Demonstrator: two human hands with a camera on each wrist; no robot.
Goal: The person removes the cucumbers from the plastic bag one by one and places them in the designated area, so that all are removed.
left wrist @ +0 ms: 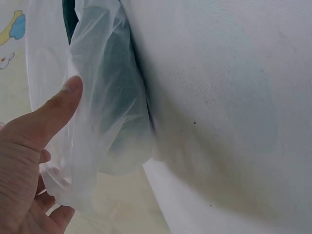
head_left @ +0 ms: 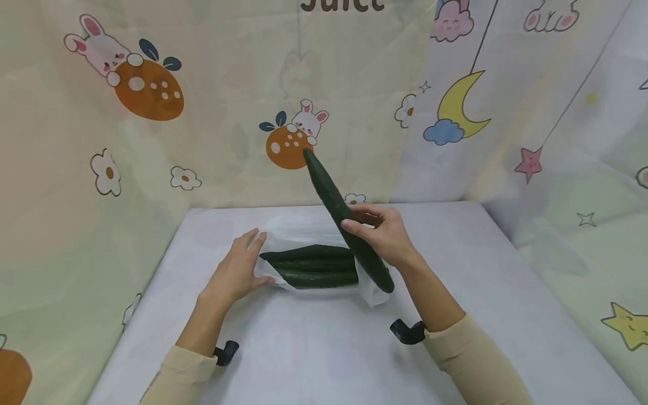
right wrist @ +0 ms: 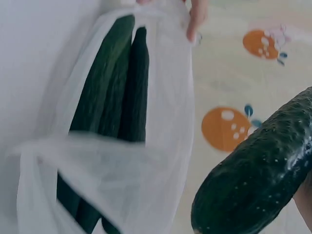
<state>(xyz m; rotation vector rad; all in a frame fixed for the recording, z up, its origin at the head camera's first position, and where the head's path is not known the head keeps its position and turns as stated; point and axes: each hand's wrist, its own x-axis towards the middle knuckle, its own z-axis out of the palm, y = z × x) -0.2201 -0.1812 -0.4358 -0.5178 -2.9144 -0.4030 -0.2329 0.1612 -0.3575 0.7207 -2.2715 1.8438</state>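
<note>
In the head view, my right hand (head_left: 385, 230) holds a long dark green cucumber (head_left: 331, 197) around its middle, thumb on the near side. It slants over the right end of a thin white plastic bag (head_left: 374, 292). Close up, the right wrist view shows the bumpy end of this held cucumber (right wrist: 258, 170). Several more cucumbers (head_left: 314, 267) lie side by side in the bag and show through its opening. At the bag's left end, my left hand (head_left: 238, 270) holds the film, its thumb (left wrist: 61, 112) against the near side and fingers around the end.
The bag lies across a white-covered table (head_left: 314, 349). Behind and beside the table hangs a cloth backdrop (head_left: 228, 135) printed with rabbits, oranges, flowers and stars. A black curved piece (head_left: 407, 332) sits at the right wrist and a similar black piece (head_left: 228, 352) at the left.
</note>
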